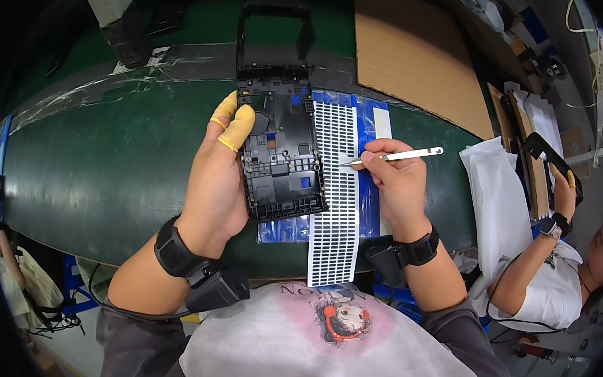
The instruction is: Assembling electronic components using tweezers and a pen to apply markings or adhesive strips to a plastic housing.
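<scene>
My left hand grips a black plastic housing frame along its left edge, with yellow finger cots on the thumb and a finger. The frame has ribs, cutouts and an open rectangular loop at its far end. In my right hand is a pair of tweezers, pinched between thumb and fingers. Their tip points left and lies over a white sheet of small black rectangular stickers. This long sheet rests on a blue film-wrapped board, partly covered by the frame.
A green table spreads beneath. Brown cardboard lies at the far right, with white packing sheets nearer. Another person on the right holds a black part. A grey post stands at the far left.
</scene>
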### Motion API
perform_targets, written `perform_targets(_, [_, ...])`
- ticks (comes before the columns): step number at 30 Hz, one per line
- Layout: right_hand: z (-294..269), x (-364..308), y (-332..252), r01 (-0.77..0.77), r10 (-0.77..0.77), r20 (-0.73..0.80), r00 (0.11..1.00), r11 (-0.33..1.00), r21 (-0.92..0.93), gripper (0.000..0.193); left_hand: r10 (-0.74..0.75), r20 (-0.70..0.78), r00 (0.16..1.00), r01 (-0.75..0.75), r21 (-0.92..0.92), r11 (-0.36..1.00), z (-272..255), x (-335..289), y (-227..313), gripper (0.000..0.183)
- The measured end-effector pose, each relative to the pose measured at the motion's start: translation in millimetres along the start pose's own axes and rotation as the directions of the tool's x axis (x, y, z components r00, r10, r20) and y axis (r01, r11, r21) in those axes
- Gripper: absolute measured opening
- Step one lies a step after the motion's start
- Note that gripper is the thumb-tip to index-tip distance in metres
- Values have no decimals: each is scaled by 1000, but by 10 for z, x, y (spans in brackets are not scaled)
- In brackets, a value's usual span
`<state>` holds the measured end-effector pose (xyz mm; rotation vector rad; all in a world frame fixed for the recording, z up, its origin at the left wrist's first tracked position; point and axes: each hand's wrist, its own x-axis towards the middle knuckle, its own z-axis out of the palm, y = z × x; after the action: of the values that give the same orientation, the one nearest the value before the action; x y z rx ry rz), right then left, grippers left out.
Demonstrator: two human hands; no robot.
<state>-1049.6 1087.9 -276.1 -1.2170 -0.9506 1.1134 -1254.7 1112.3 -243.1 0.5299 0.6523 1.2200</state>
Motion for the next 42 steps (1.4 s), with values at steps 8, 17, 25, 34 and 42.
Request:
perform_targets(8, [111,-211,-318,36,-55,112,992,985,167,20,-142,78,987,147,-61,987,-36,-3,-137,34])
perform_targets(17, [391,-233,-240,9,-38,163,986,985,174,21,-261,140,955,275,-87,958,11,-75,-159,35])
perform_targets(25, [407,-213,-229,5,-31,144,989,983,182,20,-257,151,955,272,-92,958,20,-93,-140,35])
perform_targets(34, [405,-208,-212,18,-41,141,989,987,159,19,-234,176,956,253,-94,963,3,-86,-159,37])
perform_targets(42, [418,-211,-203,30,-53,143,988,987,156,20,-228,165,959,246,-97,964,-5,-81,-173,36])
